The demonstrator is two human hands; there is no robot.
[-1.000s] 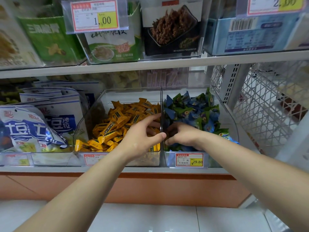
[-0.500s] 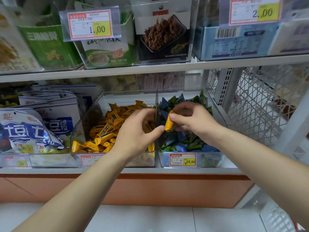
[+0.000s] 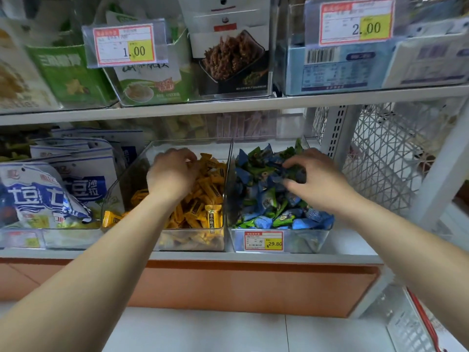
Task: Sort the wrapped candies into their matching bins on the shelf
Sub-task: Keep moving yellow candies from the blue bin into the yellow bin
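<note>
Two clear plastic bins stand side by side on the lower shelf. The left bin (image 3: pixel 193 241) holds yellow wrapped candies (image 3: pixel 206 196). The right bin (image 3: pixel 307 241) holds blue and green wrapped candies (image 3: pixel 264 199). My left hand (image 3: pixel 172 174) reaches to the back of the yellow pile, fingers curled down among the candies; the back of the hand hides whatever it may hold. My right hand (image 3: pixel 319 184) hovers over the blue and green pile, its fingers spread and bent, fingertips touching the wrappers. No yellow candy shows in the right bin.
White and blue snack bags (image 3: pixel 50 194) fill the bin to the left. The upper shelf (image 3: pixel 228 105) hangs low over the bins, carrying boxes and price tags. A white wire mesh panel (image 3: pixel 385 158) closes the right side. An orange kickboard (image 3: pixel 241 288) runs below.
Half a second ago my right hand pinched a yellow candy beside my left hand. Now the right hand is back over the blue and green pile without it, and the left hand has moved deep into the yellow bin.
</note>
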